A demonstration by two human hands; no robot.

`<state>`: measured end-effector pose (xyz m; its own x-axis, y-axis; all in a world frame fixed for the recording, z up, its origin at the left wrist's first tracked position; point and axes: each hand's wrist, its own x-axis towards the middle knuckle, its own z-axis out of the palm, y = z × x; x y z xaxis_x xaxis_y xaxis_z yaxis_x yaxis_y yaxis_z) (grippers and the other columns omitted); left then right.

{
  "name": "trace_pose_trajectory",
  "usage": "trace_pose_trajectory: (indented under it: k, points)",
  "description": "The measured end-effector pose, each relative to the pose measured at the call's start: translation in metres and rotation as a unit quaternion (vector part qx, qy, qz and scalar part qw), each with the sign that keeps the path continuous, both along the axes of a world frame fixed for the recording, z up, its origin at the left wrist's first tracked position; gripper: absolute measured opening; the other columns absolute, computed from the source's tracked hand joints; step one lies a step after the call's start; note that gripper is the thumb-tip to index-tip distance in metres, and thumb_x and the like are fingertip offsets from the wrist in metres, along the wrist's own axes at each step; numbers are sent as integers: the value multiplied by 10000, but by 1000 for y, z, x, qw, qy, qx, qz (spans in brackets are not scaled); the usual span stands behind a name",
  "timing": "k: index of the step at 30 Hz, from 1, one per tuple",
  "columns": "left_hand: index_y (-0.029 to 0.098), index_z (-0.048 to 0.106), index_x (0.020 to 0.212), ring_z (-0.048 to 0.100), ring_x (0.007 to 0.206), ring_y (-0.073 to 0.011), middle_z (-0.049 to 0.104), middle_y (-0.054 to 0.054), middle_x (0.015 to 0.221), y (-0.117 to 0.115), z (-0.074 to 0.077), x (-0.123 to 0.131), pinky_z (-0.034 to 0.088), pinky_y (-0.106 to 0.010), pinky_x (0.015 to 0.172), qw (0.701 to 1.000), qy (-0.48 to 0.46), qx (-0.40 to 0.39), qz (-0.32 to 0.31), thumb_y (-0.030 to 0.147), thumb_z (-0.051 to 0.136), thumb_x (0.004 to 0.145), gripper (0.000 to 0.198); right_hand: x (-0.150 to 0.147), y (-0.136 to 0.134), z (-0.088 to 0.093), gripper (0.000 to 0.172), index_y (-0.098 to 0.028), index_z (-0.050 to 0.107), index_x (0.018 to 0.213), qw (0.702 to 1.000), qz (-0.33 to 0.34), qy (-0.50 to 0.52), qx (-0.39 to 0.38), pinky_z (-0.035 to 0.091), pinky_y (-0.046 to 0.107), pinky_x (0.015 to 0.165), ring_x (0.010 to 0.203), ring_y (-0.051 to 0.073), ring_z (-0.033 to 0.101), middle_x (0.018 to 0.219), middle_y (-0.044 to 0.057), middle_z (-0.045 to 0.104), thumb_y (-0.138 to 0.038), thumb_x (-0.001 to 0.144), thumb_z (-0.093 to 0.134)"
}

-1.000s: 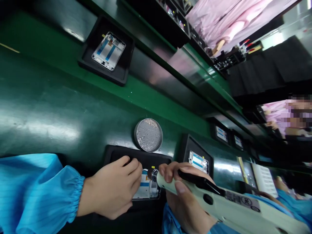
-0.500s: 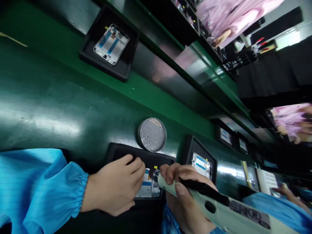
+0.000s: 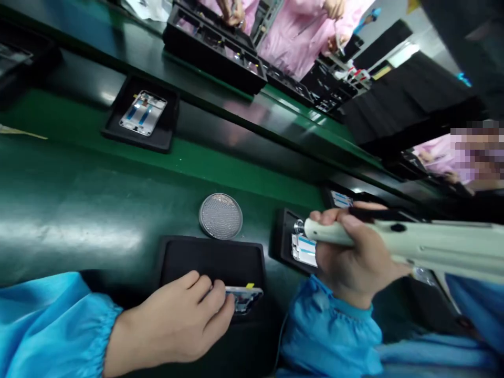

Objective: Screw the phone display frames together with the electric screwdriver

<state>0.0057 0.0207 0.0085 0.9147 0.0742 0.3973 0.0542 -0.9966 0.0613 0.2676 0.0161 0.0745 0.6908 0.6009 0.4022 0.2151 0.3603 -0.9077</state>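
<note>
My left hand (image 3: 185,315), in a blue sleeve, is closed on the edge of a phone frame (image 3: 242,299) that tilts up out of a black tray (image 3: 212,260) at the bottom centre. My right hand (image 3: 354,257) is wrapped round a pale electric screwdriver (image 3: 413,244), held level and away from the frame, its metal tip over a second black tray (image 3: 281,236) holding another phone frame (image 3: 305,249). A round metal dish of screws (image 3: 220,215) sits just beyond the near tray.
On the green conveyor lie a further tray with a phone frame (image 3: 142,113) at upper left and more trays (image 3: 342,199) to the right. Black bins (image 3: 214,44) line the far side, where people in pink coats (image 3: 303,31) stand.
My right hand has drawn the screwdriver off the phone frame, up and to the right. My left hand has tipped the frame up from the tray. The camera view has swung.
</note>
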Motion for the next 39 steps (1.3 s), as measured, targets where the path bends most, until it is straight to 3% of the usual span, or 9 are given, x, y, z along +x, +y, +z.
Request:
trace_pose_trajectory:
  k: [6, 11, 30, 33, 39]
  points:
    - [71, 612, 1198, 633, 715, -219, 690, -118, 939, -3, 26, -5, 510, -364, 643, 996, 26, -33, -77, 109, 426, 945, 316, 22, 4, -9, 155, -209, 656, 744, 997, -39, -15, 60, 502, 313, 537, 487, 127, 552, 541, -59, 558, -128, 622, 707]
    - [79, 624, 1159, 595, 663, -194, 651, -83, 814, 0, 28, -3, 506, -349, 630, 991, 34, -67, -107, 88, 454, 942, 276, 28, 0, -17, 155, -233, 669, 766, 996, -35, -53, 57, 505, 324, 497, 500, 140, 580, 625, -39, 595, -138, 659, 727]
    - [59, 629, 1153, 613, 705, -211, 677, -120, 873, 0, 35, -2, 526, -378, 686, 989, 44, -55, -126, 65, 400, 948, 307, 34, -4, -20, 196, -260, 637, 857, 996, -28, -77, 45, 523, 311, 544, 568, 139, 619, 704, -51, 621, -143, 716, 708]
    - [67, 607, 1206, 608, 696, -219, 664, -116, 860, -2, 37, -2, 517, -381, 663, 989, 67, -48, -123, 59, 410, 931, 338, 34, -5, -19, 150, -242, 666, 869, 997, -23, -71, 30, 528, 327, 561, 570, 145, 613, 661, -45, 593, -185, 738, 712]
    - [76, 531, 1318, 593, 691, -230, 614, -96, 840, -2, 42, 5, 505, -379, 618, 979, 145, -45, -137, 75, 403, 916, 422, 34, -6, -18, 176, -276, 676, 893, 996, -31, -87, 15, 535, 335, 583, 602, 141, 606, 778, -35, 631, -210, 737, 722]
